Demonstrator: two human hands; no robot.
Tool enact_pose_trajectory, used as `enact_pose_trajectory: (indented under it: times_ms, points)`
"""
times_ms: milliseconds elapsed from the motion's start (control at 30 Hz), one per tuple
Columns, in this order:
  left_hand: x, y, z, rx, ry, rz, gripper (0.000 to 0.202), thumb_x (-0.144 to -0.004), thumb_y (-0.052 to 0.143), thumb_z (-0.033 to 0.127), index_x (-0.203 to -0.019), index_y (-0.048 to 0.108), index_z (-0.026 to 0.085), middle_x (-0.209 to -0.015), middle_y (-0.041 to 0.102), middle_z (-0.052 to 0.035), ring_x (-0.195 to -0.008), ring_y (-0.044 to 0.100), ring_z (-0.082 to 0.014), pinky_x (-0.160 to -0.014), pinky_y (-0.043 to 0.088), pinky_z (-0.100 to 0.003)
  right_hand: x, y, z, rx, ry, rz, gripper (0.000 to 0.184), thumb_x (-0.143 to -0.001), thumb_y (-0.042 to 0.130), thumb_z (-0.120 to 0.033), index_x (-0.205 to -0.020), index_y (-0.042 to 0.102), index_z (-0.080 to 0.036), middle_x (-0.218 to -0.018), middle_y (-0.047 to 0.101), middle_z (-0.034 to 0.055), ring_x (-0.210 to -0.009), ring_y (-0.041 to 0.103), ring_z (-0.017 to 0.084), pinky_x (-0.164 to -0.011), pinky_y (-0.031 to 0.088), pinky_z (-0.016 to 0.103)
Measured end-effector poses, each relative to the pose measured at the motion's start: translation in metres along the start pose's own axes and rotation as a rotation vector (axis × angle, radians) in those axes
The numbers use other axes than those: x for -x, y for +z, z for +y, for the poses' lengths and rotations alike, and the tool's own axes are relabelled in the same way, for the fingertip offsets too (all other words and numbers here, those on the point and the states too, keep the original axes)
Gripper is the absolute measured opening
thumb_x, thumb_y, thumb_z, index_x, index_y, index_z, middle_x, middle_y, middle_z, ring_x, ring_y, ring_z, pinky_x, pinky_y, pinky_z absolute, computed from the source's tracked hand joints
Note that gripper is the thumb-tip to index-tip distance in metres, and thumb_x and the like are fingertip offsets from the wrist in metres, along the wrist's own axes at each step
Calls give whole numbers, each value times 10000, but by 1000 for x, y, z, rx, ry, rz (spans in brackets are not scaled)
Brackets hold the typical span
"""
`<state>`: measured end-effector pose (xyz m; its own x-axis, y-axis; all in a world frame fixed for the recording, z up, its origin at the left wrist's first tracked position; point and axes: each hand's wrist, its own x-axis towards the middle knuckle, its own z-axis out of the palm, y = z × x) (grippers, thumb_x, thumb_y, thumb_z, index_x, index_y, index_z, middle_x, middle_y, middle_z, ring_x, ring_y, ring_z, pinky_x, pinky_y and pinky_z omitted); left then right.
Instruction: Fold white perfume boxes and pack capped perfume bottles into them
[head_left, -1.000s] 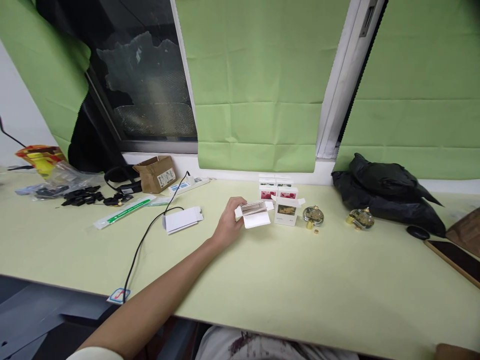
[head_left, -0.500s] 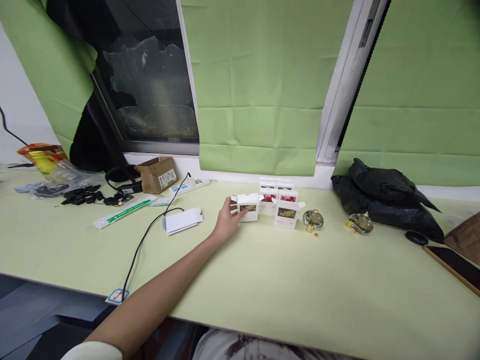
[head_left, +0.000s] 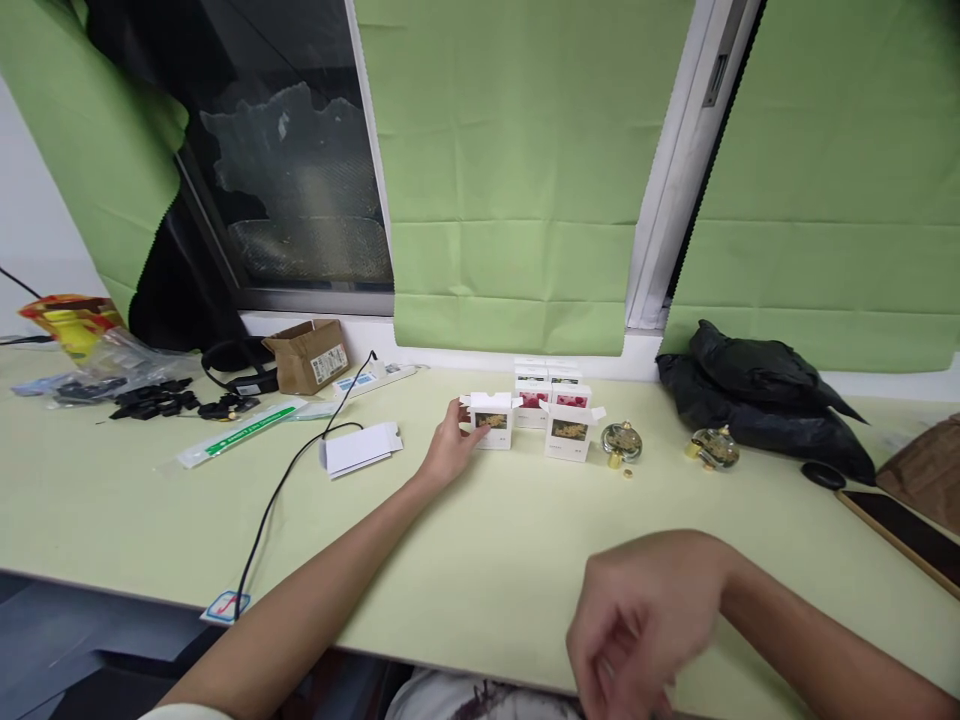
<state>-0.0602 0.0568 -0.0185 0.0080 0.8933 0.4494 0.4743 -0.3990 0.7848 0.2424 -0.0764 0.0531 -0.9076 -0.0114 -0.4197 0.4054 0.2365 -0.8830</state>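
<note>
My left hand (head_left: 448,448) is closed round the left side of a small white box (head_left: 493,438) with a yellow flower picture; the box stands upright on the table, its top flaps raised. A similar open white box (head_left: 566,448) stands just to its right. My right hand (head_left: 637,620), blurred, hangs over the table's front edge with its fingers bent downward; whether it holds anything is hidden. Behind the two boxes are several more white boxes (head_left: 533,398), some with pink pictures. Two round glass bottles with gold parts, one nearer (head_left: 621,440) and one farther right (head_left: 716,448), rest on the table.
A flattened white carton (head_left: 361,450) lies left of my left hand, beside a black cable (head_left: 281,485). Farther left are a brown cardboard box (head_left: 307,358) and black parts (head_left: 154,398). Black plastic bags (head_left: 750,400) and a phone (head_left: 904,535) lie on the right.
My right hand has come into view from the lower right. My left hand stays on the same white box. The whole view has shifted slightly.
</note>
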Motion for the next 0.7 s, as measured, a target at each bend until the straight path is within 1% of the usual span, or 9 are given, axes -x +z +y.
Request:
enact_pose_trajectory:
  times_ms: [33,67,133,200,300,400,567,700]
  points:
    - [1,0,0,-16,5,-5,428,-943,688,379,-1299,481,265,-1284,677,-99,-1103,672,-243,-818,562,-350,-1,-11,0,-130,32,14,456,-850,813,-550,-1126,767,-190,-887,761,15,-632,671,105,-566,525,174]
    - [2,0,0,-23,8,-10,423,-943,684,377,-1295,478,264,-1286,671,-99,-1097,670,-242,-808,558,-344,-1,-19,1,-207,32,62,425,-851,824,-521,-1083,775,-168,-857,757,13,-578,630,77,-529,494,155]
    - [3,1,0,-30,10,-11,456,-936,692,383,-1310,461,262,-1311,648,-107,-1101,662,-243,-807,555,-344,2,-30,7,-273,-12,156,374,-882,807,-484,-1008,783,-133,-811,752,17,-505,570,50,-466,446,145]
    - [3,2,0,-41,12,5,537,-925,710,401,-1359,426,264,-1338,622,-118,-1108,651,-246,-825,553,-356,6,-35,16,-285,-23,174,351,-908,789,-455,-1001,785,-116,-800,754,26,-490,565,50,-446,439,150]
    - [4,3,0,-45,17,37,680,-913,731,423,-1451,341,276,-1384,573,-129,-1142,625,-249,-863,544,-372,10,-38,31,-299,-19,168,340,-926,774,-437,-1004,787,-106,-801,759,34,-473,556,48,-428,429,152]
    - [5,2,0,-37,10,57,780,-899,745,445,-1501,274,289,-1416,516,-136,-1163,607,-250,-893,539,-386,9,-42,40,-304,-6,168,334,-930,771,-429,-1007,788,-104,-807,761,36,-469,544,44,-428,425,153]
    - [7,1,3,-20,37,84,854,-877,765,468,-1528,231,325,-1433,466,-128,-1229,572,-270,-934,531,-404,9,-43,41,-285,-2,177,341,-936,762,-437,-1006,786,-104,-808,759,37,-473,536,43,-427,406,154]
    - [9,1,7,-34,72,91,861,-890,754,461,-1549,216,331,-1510,400,-138,-1282,549,-276,-981,520,-414,7,-40,39,-283,10,170,352,-925,770,-454,-996,782,-110,-808,755,29,-468,529,37,-429,402,149]
